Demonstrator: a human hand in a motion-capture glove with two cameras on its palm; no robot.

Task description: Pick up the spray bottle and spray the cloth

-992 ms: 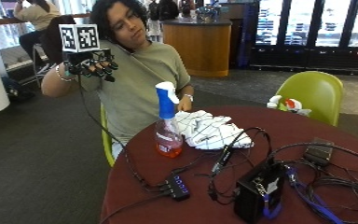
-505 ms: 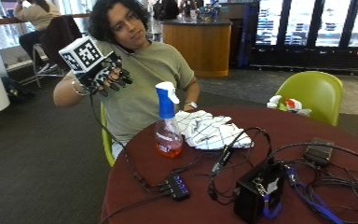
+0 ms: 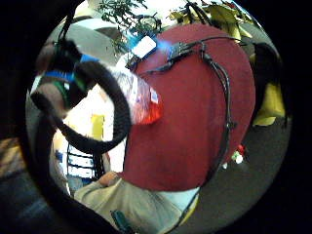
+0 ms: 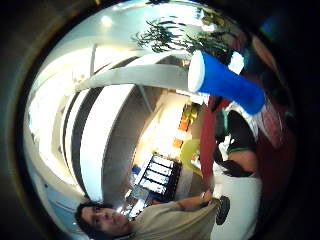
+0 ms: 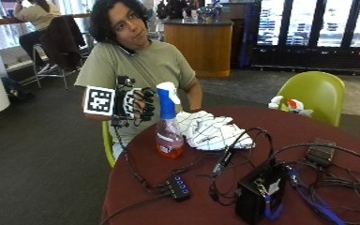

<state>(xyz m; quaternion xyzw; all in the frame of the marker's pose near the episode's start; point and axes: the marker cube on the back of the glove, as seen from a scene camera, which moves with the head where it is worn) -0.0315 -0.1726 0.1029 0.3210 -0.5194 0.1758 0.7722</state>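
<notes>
Round red table (image 5: 355,140), cluttered with cables and a black box (image 5: 258,197) toward the near side. White checked cloth (image 5: 211,131) bunched near the far rim, just beside the bottle. Spray bottle (image 5: 168,124) upright on the table near the rim on the person's side, long axis vertical, blue trigger head up, orange liquid low. Gloved right hand (image 5: 136,105) level with the head, just beside it on the side away from the cloth, fingers loosely curled, gripping nothing yet. Short sideways reach to the neck, apparently unobstructed; table edge close below.
</notes>
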